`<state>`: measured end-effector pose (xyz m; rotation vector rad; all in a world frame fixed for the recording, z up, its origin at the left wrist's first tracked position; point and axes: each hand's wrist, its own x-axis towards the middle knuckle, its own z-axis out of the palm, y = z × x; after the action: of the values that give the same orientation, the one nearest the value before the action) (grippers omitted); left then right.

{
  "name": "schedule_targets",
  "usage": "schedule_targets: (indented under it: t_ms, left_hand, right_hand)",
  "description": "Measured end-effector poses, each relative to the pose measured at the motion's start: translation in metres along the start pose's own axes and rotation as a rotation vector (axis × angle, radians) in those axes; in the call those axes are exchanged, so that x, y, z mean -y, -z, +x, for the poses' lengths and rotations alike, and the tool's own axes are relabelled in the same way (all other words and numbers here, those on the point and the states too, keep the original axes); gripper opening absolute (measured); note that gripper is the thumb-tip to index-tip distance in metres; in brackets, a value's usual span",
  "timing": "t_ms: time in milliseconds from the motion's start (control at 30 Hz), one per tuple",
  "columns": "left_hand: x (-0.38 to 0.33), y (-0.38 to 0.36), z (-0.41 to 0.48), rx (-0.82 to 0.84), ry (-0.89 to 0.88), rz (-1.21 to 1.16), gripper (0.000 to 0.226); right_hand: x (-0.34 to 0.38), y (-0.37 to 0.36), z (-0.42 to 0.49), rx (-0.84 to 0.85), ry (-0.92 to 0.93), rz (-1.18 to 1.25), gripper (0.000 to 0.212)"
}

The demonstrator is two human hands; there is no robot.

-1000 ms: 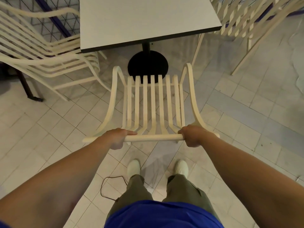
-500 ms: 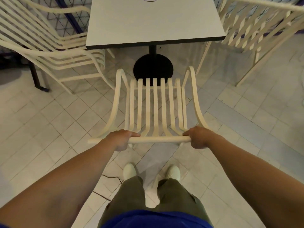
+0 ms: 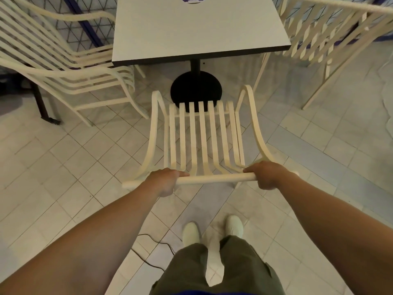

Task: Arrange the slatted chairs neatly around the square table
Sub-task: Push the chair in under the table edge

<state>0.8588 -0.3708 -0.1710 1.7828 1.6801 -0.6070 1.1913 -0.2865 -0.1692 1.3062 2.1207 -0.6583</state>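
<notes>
Two hands: left hand [image 3: 164,182] and right hand [image 3: 265,174] are gripping, well apart, the top rail [image 3: 214,179] of a cream slatted chair [image 3: 204,135] (fingers curled round it).
Chair seat: is pointing at the white square table [image 3: 200,28], its front lying near the black round pedestal base [image 3: 196,88].
Progress: probably midway; this chair is needing a push in, and the angled right-hand cream slatted chair [image 3: 319,35] is needing squaring.
</notes>
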Motion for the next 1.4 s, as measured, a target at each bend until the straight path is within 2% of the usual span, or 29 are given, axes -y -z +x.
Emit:
schedule_targets:
  t_ms: [433, 800, 1033, 1167, 1400]
  left_hand:
    - [-0.008, -0.009, -0.01, 0.056, 0.045, -0.038, 0.086]
    - [-0.017, -0.041, -0.042, 0.026, 0.048, -0.051, 0.085]
    - [-0.01, -0.038, -0.044, 0.059, 0.071, -0.065, 0.089]
    - [-0.011, -0.042, -0.045, 0.046, 0.079, -0.073, 0.098]
    - [-0.031, -0.029, -0.036, 0.048, 0.025, -0.076, 0.099]
  right_hand:
    - [-0.003, -0.01, -0.01, 0.028, 0.075, -0.029, 0.053]
    - [0.004, -0.043, -0.038, 0.036, 0.059, -0.014, 0.052]
    - [0.005, -0.04, -0.036, 0.048, 0.079, 0.022, 0.039]
    - [0.008, -0.039, -0.034, 0.07, 0.085, -0.027, 0.055]
    - [-0.012, -0.033, -0.031, 0.038, 0.06, -0.054, 0.062]
